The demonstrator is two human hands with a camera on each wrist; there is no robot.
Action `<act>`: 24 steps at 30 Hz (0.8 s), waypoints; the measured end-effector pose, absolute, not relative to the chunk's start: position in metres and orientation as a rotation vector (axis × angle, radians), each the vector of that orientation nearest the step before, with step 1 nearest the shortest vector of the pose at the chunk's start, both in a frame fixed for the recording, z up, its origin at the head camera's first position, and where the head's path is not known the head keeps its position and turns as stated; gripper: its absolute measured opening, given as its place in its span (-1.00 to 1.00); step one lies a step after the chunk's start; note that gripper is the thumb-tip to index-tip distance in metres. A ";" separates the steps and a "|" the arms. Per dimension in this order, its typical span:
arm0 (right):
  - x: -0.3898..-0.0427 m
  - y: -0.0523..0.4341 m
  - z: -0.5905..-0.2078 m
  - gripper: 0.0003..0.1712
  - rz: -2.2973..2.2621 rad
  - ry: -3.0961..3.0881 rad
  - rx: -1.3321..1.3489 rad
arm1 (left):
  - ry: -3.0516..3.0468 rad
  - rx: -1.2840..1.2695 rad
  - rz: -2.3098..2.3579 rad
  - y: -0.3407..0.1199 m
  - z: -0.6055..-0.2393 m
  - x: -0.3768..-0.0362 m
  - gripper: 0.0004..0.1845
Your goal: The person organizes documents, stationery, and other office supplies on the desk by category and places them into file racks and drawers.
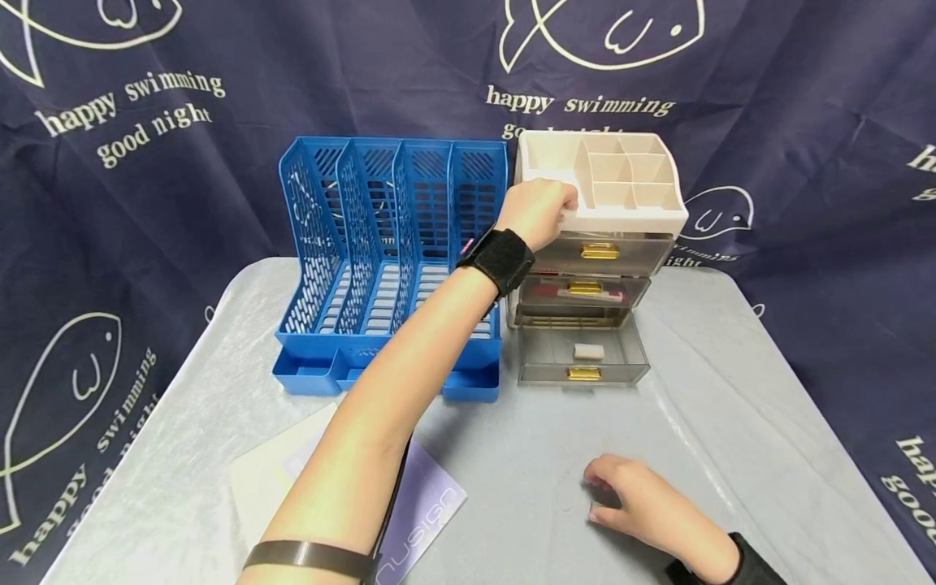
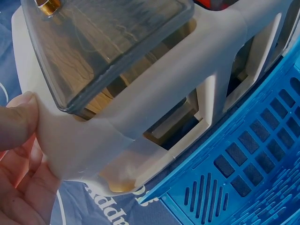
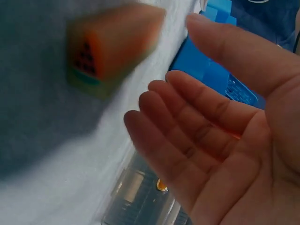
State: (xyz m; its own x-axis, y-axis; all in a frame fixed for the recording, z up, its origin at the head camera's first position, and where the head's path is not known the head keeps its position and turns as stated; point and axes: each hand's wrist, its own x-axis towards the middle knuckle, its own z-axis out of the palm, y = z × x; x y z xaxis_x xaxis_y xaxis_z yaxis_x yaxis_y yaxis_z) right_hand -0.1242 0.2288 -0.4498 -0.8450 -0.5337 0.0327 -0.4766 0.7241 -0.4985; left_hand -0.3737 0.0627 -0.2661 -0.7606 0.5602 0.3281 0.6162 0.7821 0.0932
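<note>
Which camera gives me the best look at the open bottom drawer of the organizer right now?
The head view: the open bottom drawer shows whole, pulled out, with a small white block inside and a gold handle. The right wrist view catches only a blurred part of a clear drawer behind the right hand. From the left wrist view, I cannot tell which drawer shows.

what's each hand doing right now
Left hand: grips the top corner of the drawer unit.
Right hand: open, fingers relaxed above the table, holding nothing.

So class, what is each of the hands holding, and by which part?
The left hand grips the drawer organizer by its top left corner. The right hand holds nothing.
</note>
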 end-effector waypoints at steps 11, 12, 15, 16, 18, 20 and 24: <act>-0.114 0.231 -0.460 -0.75 -0.793 2.754 -0.734 | -2.705 -0.908 -0.298 0.063 -0.266 -0.374 -0.74; -0.113 0.231 -0.460 -0.73 -0.797 2.758 -0.739 | -2.703 -0.912 -0.298 0.063 -0.266 -0.373 -0.74; -0.112 0.231 -0.461 -0.69 -0.800 2.770 -0.763 | -2.702 -0.916 -0.299 0.063 -0.266 -0.373 -0.75; -0.111 0.232 -0.462 -0.69 -0.796 2.777 -0.770 | -2.702 -0.918 -0.301 0.063 -0.266 -0.373 -0.75; -0.110 0.232 -0.462 -0.67 -0.793 2.787 -0.785 | -2.703 -0.920 -0.302 0.063 -0.266 -0.373 -0.75; -0.110 0.232 -0.463 -0.67 -0.795 2.795 -0.792 | -2.706 -0.920 -0.304 0.063 -0.266 -0.373 -0.75; -0.108 0.232 -0.465 -0.64 -0.798 2.860 -0.848 | -2.705 -0.916 -0.307 0.063 -0.266 -0.373 -0.75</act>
